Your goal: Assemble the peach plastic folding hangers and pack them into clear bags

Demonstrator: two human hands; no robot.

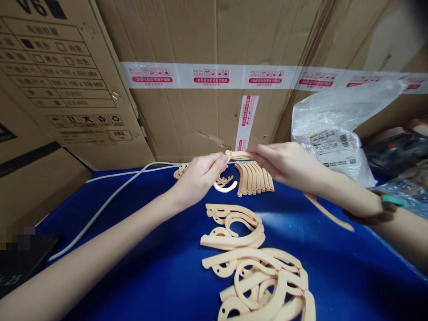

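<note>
My left hand is closed in a pinch on one end of a beige plastic folding-hanger piece. The fingers of my right hand grip the piece's other end, so it spans the gap between both hands. Just below my right hand stands a row of curved hanger arms, lined up side by side. Small hooked parts lie partly hidden behind my left hand. Closer to me are a folded hanger and a larger heap of hangers. A loose curved arm lies below my right forearm.
The blue tabletop backs onto large cardboard boxes. A white cable runs along the left. A white plastic bag with a label stands at right, by clear wrapping. A dark device sits at the left edge.
</note>
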